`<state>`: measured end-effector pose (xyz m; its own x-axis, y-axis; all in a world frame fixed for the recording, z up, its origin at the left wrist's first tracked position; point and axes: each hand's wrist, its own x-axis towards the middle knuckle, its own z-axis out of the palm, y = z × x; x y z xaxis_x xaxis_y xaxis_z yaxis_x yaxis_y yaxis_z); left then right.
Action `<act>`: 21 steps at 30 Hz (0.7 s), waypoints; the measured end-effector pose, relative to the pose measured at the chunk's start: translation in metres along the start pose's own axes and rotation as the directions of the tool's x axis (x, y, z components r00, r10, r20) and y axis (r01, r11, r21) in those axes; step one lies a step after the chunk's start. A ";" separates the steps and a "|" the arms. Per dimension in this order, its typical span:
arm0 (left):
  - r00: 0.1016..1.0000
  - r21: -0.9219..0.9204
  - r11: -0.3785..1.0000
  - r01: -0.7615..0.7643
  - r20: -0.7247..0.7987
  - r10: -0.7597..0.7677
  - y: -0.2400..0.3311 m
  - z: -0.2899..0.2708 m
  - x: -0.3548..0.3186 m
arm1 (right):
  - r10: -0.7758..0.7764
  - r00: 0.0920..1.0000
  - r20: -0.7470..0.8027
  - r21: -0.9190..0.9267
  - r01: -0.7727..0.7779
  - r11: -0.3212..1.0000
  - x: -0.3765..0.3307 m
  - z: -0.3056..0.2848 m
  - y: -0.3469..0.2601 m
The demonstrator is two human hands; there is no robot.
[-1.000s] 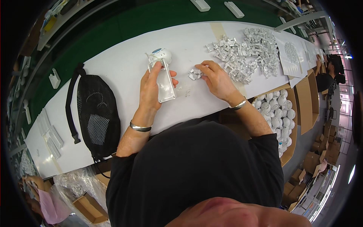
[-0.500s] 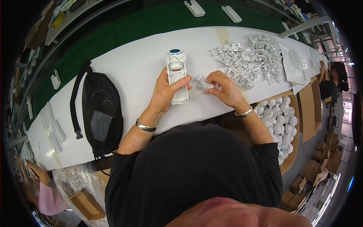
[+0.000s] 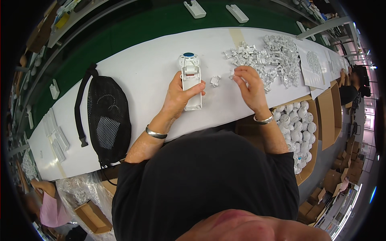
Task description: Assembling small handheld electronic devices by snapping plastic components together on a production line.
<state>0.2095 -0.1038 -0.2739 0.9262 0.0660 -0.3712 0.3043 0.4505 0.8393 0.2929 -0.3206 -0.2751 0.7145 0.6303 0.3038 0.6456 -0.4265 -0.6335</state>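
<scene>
My left hand (image 3: 179, 94) is closed around a long white plastic housing (image 3: 191, 91), its thumb across the open tray-like face. At the housing's far end sit a rounded white head and a blue disc (image 3: 188, 54). My right hand (image 3: 250, 85) is raised beside the parts pile, thumb and forefinger nearly together. A tiny whitish piece (image 3: 232, 74) shows at those fingertips, too small to name. Between my hands a small white plastic part (image 3: 216, 81) lies loose on the white tabletop (image 3: 150, 82).
Many small white clips (image 3: 277, 60) are heaped at the far right. A black mesh bag (image 3: 107, 116) lies left. Beyond the table, a green conveyor (image 3: 152, 24) carries white housings (image 3: 237, 13). A carton of round white heads (image 3: 297, 128) stands right. Other people work at both sides.
My right hand has moved away rightward from the small white part, which now lies on the table. The housing in my left hand shifted slightly right. The conveyor's white housings moved left.
</scene>
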 end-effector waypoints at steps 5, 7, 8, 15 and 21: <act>0.989 0.081 0.987 -0.138 0.071 0.132 -0.031 -0.007 0.002 | 0.009 0.991 0.132 0.470 -0.071 0.880 0.022 0.006 -0.063; 0.957 0.132 0.953 -0.272 0.141 0.253 -0.036 -0.007 0.006 | -0.112 0.972 0.206 0.414 0.017 0.910 0.028 0.016 -0.077; 0.957 0.136 0.953 -0.272 0.141 0.254 -0.032 -0.005 0.005 | -0.113 0.973 0.203 0.417 0.019 0.909 0.029 0.017 -0.076; 0.997 0.110 0.992 -0.065 0.054 0.059 -0.017 0.011 -0.006 | -0.075 0.997 -0.004 0.107 0.075 0.991 0.027 0.028 -0.053; 0.995 0.206 0.974 -0.093 0.047 0.085 -0.019 0.012 -0.007 | -0.144 0.986 -0.085 -0.105 0.135 0.985 0.025 0.034 -0.053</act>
<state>0.1994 -0.1235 -0.2825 0.9580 0.0625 -0.2798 0.2565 0.2491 0.9339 0.2676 -0.2602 -0.2577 0.6346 0.6276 0.4510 0.7605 -0.4034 -0.5088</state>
